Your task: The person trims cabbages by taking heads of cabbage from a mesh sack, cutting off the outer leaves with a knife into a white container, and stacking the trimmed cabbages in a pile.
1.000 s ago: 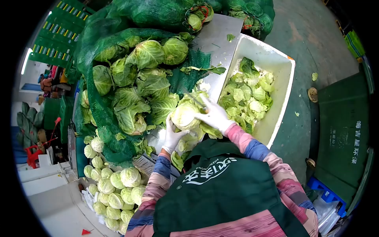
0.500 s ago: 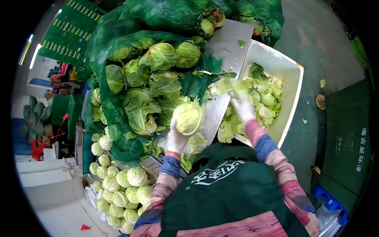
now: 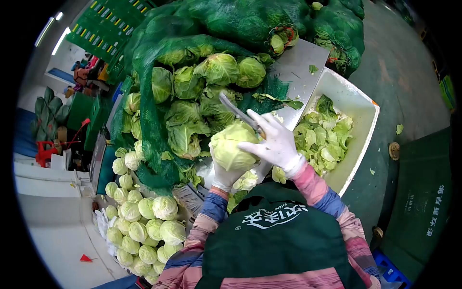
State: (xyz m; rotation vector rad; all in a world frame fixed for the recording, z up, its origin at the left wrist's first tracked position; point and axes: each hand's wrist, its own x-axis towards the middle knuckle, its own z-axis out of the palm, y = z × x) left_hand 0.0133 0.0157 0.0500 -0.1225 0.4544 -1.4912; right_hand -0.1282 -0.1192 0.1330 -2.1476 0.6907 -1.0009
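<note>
Head view looks down on a person in a green apron [image 3: 284, 241] at a metal table [image 3: 301, 62]. The left hand [image 3: 225, 174], gloved in white, cups a pale trimmed cabbage [image 3: 232, 146] from below and holds it up just above the near end of the table. The right hand [image 3: 275, 142], also gloved, lies over the top right of the cabbage with its fingers spread, and grips a knife [image 3: 239, 113] whose blade points up and left, away from the body, over the head.

Room to move is narrow. On the left, a heap of untrimmed cabbages [image 3: 199, 103] in open green netting [image 3: 144, 125] crowds right up to the held cabbage, and the knife tip lies over the edge of that heap. On the right, a white bin [image 3: 356, 103] stands against the table edge, holding loose leaves [image 3: 325, 137]; the right forearm crosses near its closest corner. Only the far strip of bare metal between heap and bin is open, with a few leaf scraps on it.

Beyond the table lie tied net sacks [image 3: 250, 21] of cabbage. Below left, near the left elbow, a pile of trimmed heads [image 3: 139, 226] lies lower down. Green floor [image 3: 409, 67] to the right of the bin bears some scattered scraps.
</note>
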